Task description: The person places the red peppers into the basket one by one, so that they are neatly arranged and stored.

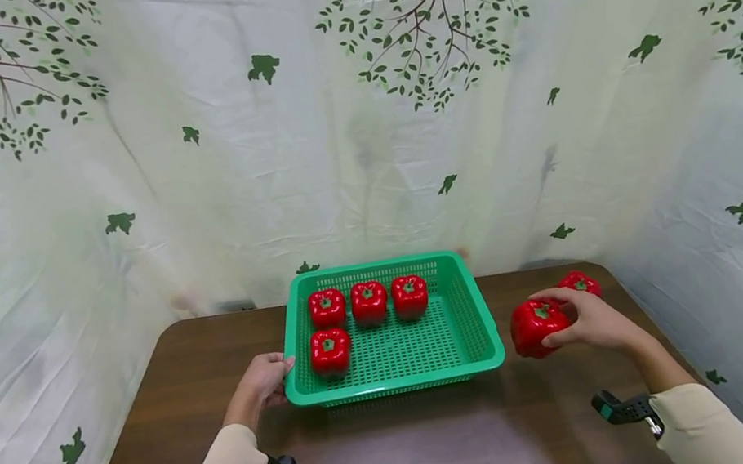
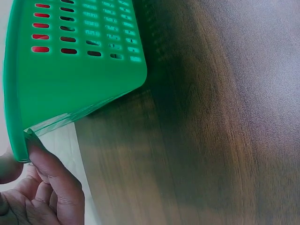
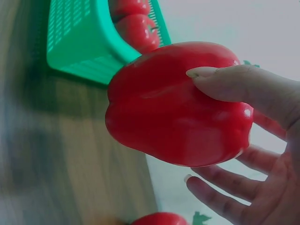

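Note:
A green plastic basket (image 1: 408, 354) with slotted walls sits on the brown table. Three red bell peppers line its back left, and another red bell pepper (image 1: 330, 353) lies in front of the leftmost. My left hand (image 1: 268, 379) pinches the basket's left rim; the left wrist view shows thumb and fingers at the rim's corner (image 2: 19, 152). To the right of the basket, my right hand (image 1: 584, 319) grips a red bell pepper (image 3: 173, 112) between thumb and fingers, held above the table. Behind that hand is one more red bell pepper (image 1: 579, 282), partly hidden.
The wooden table (image 1: 397, 460) has its far edge close to a pale cloth backdrop (image 1: 327, 148) printed with leaves and branches. Cloth also hangs at both sides. Dark devices are strapped to both wrists, such as the right wrist camera (image 1: 625, 409).

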Motion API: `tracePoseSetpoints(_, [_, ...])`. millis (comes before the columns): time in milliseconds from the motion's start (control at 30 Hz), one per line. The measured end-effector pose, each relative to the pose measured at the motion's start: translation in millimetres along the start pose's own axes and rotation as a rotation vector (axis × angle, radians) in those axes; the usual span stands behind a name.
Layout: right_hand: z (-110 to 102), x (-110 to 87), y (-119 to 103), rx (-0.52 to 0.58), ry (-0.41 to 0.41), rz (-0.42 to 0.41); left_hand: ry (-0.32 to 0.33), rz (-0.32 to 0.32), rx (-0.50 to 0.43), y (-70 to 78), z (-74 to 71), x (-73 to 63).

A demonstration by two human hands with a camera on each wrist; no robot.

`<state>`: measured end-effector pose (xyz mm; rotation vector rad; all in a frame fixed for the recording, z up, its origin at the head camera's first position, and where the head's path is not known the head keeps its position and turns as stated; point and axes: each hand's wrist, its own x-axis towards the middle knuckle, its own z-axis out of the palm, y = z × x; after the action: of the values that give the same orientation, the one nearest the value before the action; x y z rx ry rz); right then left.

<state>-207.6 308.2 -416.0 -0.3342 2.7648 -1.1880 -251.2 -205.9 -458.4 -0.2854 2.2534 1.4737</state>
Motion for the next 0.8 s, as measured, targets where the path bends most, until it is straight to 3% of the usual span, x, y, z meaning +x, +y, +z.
tracePoseSetpoints(367, [0, 12.2, -21, 0.002, -0.032, -0.066, 0.001, 0.005, -0.014, -2.7, -0.5, 1.2])
tracePoseSetpoints(800, [16, 43.3, -46, 0.013, -0.065, -0.043, 0.002, 0.003, -0.041, -2.6, -0.2, 0.1])
